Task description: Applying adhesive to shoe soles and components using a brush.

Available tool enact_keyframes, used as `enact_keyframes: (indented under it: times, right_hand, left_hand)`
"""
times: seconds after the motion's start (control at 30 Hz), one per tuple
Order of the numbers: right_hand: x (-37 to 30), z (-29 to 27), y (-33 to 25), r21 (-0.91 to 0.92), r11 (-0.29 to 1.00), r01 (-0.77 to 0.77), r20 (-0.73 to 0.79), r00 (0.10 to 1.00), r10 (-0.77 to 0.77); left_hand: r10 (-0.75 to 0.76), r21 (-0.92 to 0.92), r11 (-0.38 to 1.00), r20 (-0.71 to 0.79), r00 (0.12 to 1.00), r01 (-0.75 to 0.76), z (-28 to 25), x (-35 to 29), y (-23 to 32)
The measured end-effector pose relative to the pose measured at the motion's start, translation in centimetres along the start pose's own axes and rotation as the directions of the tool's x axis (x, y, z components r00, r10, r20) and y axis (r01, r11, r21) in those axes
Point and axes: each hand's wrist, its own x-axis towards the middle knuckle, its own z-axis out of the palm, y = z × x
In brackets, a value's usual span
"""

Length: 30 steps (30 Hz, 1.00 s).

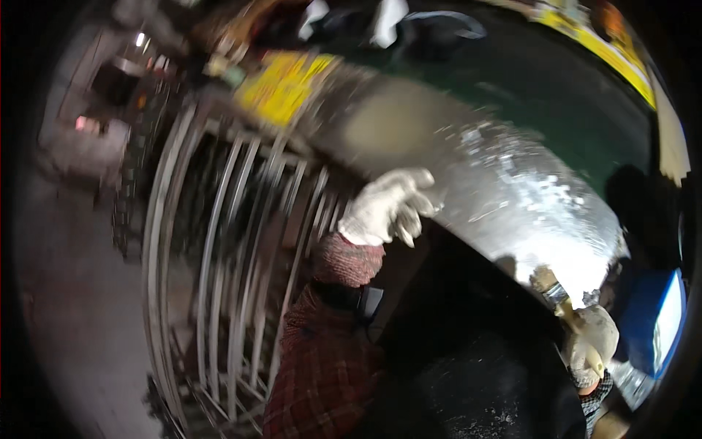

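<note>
My left hand (387,206), in a whitish work glove, hangs above the near edge of a worktop. Its fingers are apart and slightly bent, with nothing visible between them. At the lower right, my right hand (598,338), also gloved, grips a paintbrush (542,279) by its pale handle. The brush's bristles point up and left, close to the shiny, wet-looking grey surface (526,183) of the worktop. Glare hides whether they touch it. A yellow printed sheet (281,88) lies at the worktop's far left end.
A metal rack of curved bars (219,256) stands left of my left arm. Beside my right hand is a blue container (651,322) with a pale face. Yellow printed material (599,44) shows at the far right. Dark green surface (541,80) lies beyond the worktop. Motion blurs much of the view.
</note>
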Motion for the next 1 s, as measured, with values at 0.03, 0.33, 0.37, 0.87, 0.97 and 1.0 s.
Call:
enact_keyframes:
  times: [0.03,0.33,0.37,0.87,0.97,1.0]
  right_hand:
    - [-0.3,0.3,-1.1,0.068,0.992,-0.105,-0.024,0.994,0.107]
    - [7.0,2.8,-9.0,0.246,0.921,-0.302,0.120,0.953,0.280]
    - [7.3,2.5,-9.3,0.200,0.939,-0.280,0.141,0.956,0.256]
    - [9.5,5.3,-14.0,-0.114,0.946,-0.304,0.073,0.947,0.313]
    - [9.3,5.3,-13.3,-0.036,0.959,-0.280,0.070,0.957,0.282]
    - [9.9,5.0,-13.4,-0.089,0.974,-0.209,0.083,0.973,0.216]
  left_hand:
    - [-0.126,0.053,0.991,-0.015,0.992,0.127,-1.4,-2.0,-2.7]
    - [0.163,0.163,0.987,-0.987,0.005,0.012,-29.8,-23.4,-34.3]
    - [0.159,0.145,0.968,-0.986,-0.054,0.206,-29.6,-22.5,-32.5]
    - [0.049,-0.274,0.880,-0.760,0.648,-0.388,-34.1,-16.2,-24.1]
    - [-0.041,-0.426,0.802,-0.738,0.674,-0.418,-27.4,-18.7,-24.3]
    - [-0.109,-0.462,0.781,-0.764,0.637,-0.421,-25.1,-19.4,-24.4]
